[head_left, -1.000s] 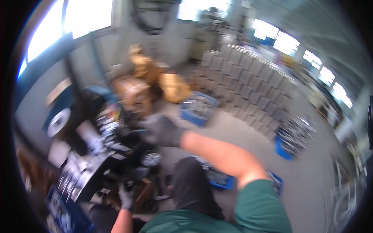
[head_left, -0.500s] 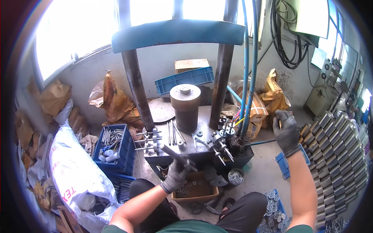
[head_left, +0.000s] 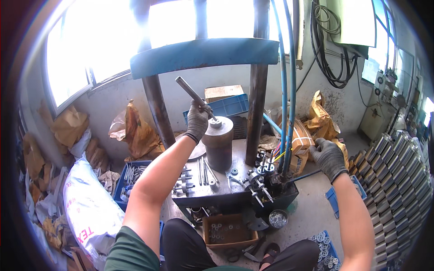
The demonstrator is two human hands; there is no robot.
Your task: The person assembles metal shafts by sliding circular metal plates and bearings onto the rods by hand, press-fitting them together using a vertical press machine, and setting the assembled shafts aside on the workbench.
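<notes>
My left hand (head_left: 197,121), in a dark grey glove, is closed round a metal shaft (head_left: 188,90). The shaft leans, its thick end up to the left and its thinner lower end at the small round fitting (head_left: 216,122) on top of the upright steel cylinder (head_left: 218,147). Whether the tip sits inside the fitting or only touches it, I cannot tell. My right hand (head_left: 330,159), gloved alike, hovers right of the press with fingers loosely spread and nothing visible in them. Its nearest neighbours are a taped cardboard box (head_left: 301,140) and the blue hoses (head_left: 289,90).
A blue crossbeam (head_left: 203,56) spans two steel columns above the cylinder. On the press table (head_left: 203,192) lie rods and shafts with discs. Below stand a brown parts box (head_left: 229,244) and a bowl of small metal parts (head_left: 278,219). Stacked metal tubes (head_left: 389,194) rise at right.
My left hand has carried the shaft up and forward from the table's front edge to the cylinder top. My right hand has dropped slightly, and the view has tilted up.
</notes>
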